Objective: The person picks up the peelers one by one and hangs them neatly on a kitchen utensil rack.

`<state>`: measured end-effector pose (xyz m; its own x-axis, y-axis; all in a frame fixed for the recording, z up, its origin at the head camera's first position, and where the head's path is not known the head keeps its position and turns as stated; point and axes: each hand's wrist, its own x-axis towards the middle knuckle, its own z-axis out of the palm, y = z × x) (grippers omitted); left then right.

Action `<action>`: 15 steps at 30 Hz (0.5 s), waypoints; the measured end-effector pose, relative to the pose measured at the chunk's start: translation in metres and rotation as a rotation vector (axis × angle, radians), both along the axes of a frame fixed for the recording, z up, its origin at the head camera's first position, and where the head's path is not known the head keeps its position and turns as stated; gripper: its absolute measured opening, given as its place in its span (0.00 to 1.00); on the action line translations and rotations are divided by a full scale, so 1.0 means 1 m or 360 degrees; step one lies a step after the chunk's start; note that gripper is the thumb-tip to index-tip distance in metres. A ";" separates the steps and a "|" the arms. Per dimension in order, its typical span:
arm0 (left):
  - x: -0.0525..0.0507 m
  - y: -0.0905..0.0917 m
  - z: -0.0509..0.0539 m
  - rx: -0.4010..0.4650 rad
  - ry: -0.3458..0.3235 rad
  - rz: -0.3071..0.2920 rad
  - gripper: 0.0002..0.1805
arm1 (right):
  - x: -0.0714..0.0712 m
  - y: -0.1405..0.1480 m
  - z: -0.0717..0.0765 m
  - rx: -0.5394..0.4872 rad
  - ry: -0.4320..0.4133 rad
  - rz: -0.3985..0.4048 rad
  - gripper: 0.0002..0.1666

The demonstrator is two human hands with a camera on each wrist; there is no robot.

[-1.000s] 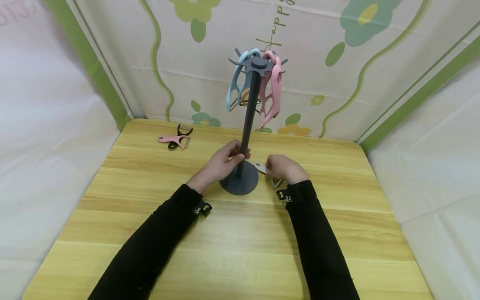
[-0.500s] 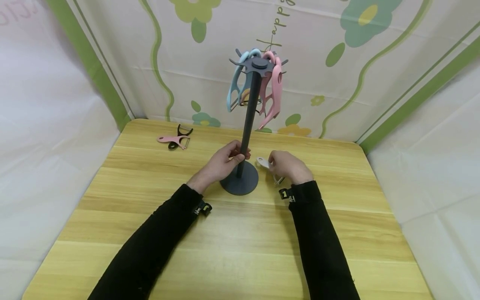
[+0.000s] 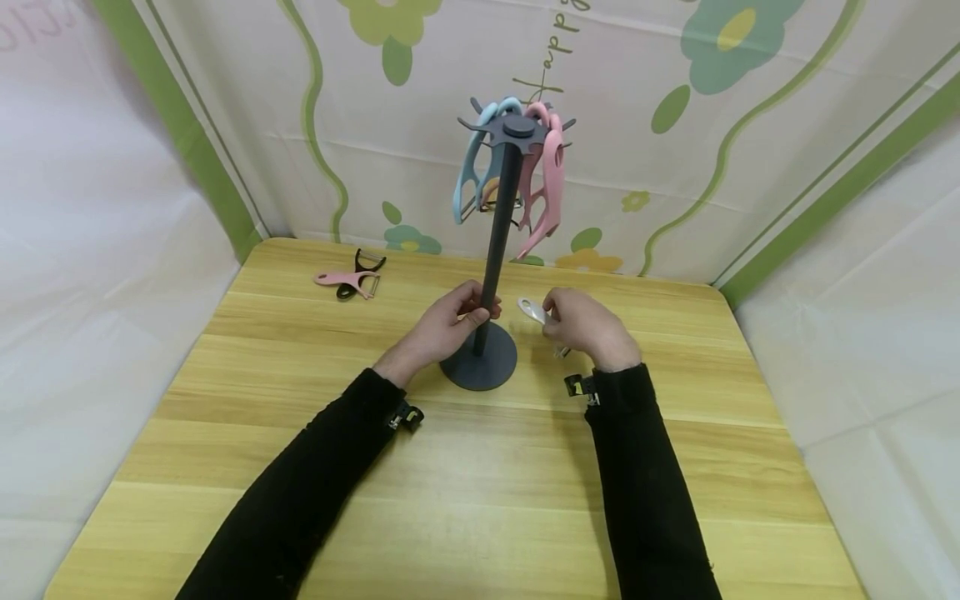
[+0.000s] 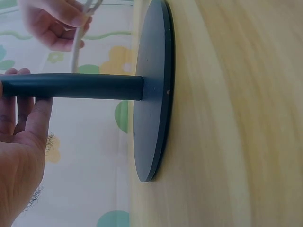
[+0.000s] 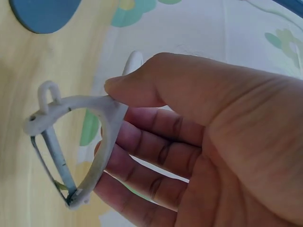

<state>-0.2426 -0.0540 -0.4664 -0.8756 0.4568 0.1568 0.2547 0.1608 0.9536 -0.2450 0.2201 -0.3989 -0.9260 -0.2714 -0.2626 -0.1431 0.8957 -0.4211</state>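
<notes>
Steadily, the person's left hand (image 3: 442, 327) grips the lower part of the dark stand's pole (image 3: 496, 250), thumb on the near side and fingers round behind, just above the round base (image 3: 480, 371). The right hand (image 3: 588, 325) pinches a white peeler (image 5: 108, 118) between thumb and fingers, holding it above the wooden table (image 3: 465, 500), to the right of the pole and apart from it. The peeler's holed handle end points towards the stand, while its metal blade (image 5: 59, 158) shows below the hand. Blue peelers (image 3: 468, 171) and pink peelers (image 3: 553, 175) hang from the stand's top hooks. Near the table's far-left corner, another pink peeler (image 3: 341, 278) lies across a black peeler (image 3: 346, 292).
</notes>
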 end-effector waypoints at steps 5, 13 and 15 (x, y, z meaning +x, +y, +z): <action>0.000 0.000 0.000 0.0006 0.0000 -0.0003 0.11 | 0.003 0.001 0.008 -0.0030 0.0102 0.0004 0.20; -0.001 0.000 -0.002 -0.0002 0.0007 -0.0005 0.12 | 0.011 0.000 0.022 -0.0069 0.0227 -0.0085 0.20; -0.001 0.000 -0.002 -0.0002 0.0006 -0.0006 0.12 | 0.013 0.000 0.025 -0.0072 0.0266 -0.0095 0.21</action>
<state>-0.2437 -0.0541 -0.4681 -0.8733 0.4604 0.1595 0.2588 0.1610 0.9524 -0.2319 0.2197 -0.3738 -0.9705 -0.2226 -0.0923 -0.1615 0.8853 -0.4361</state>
